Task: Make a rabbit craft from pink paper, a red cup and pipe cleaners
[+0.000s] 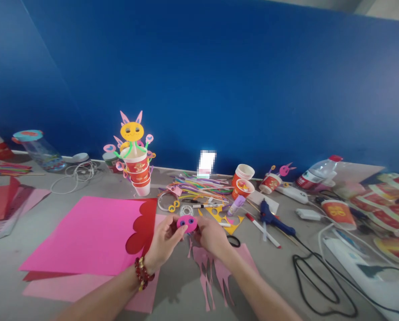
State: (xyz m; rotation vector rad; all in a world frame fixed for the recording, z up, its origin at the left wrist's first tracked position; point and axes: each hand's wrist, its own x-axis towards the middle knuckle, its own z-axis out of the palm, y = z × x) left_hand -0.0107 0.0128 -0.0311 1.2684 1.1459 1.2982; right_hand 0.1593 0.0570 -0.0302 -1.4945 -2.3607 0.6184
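Note:
A magenta paper face (pixel 187 219) with two dark-blue round eyes is up above the middle of the table. My left hand (pixel 164 240) pinches its left side, thumb in front. At its right edge the fingers of my right hand (pixel 211 235) close on it; their tips are partly hidden. Just beyond my hands lie a roll of clear tape (pixel 186 210) and a black marker (pixel 206 205). Cut pink paper scraps (pixel 204 263) lie below and beside my right wrist, near a black scissor handle (pixel 233 241).
Pink sheets (pixel 82 236) and red scalloped paper (pixel 137 239) lie left. Behind stands a cup tower with a yellow rabbit face (pixel 132 132). Pipe cleaners (pixel 199 186) lie at the back. Rightward are a blue glue gun (pixel 275 218), its black cord (pixel 315 285) and a bottle (pixel 318 173).

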